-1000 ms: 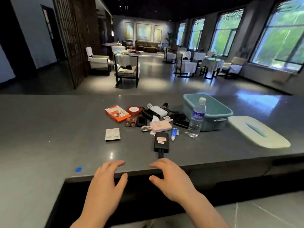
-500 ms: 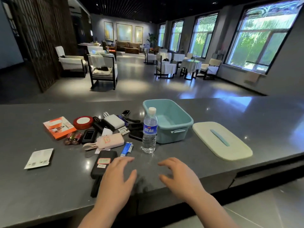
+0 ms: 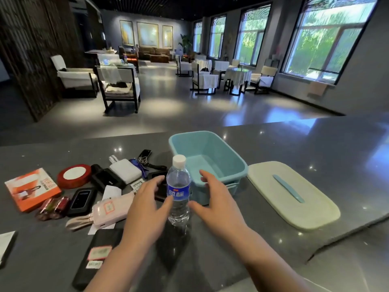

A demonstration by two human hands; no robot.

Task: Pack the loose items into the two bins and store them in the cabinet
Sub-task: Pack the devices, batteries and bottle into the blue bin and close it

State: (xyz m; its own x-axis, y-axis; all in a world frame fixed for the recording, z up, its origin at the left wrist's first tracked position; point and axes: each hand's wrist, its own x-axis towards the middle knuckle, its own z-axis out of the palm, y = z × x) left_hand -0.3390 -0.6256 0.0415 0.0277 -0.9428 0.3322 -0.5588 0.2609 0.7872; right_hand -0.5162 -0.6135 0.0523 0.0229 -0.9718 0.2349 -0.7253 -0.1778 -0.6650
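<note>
Glossy speckled stone counter [image 3: 294,144] — clear plastic bottle [image 3: 178,190], matt plastic bin [image 3: 210,157], matt lid [image 3: 292,194].

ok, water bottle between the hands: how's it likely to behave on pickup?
The water bottle stands tall and narrow, so a sideways nudge may tip it. Its clear, thin-looking wall could flex when squeezed. It looks mostly full, so probably heavy for its size. Neither left hand nor right hand grips it.

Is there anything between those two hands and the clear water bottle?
Nothing visible: the left hand and right hand flank the clear plastic water bottle, open, with bare gaps either side.
</note>
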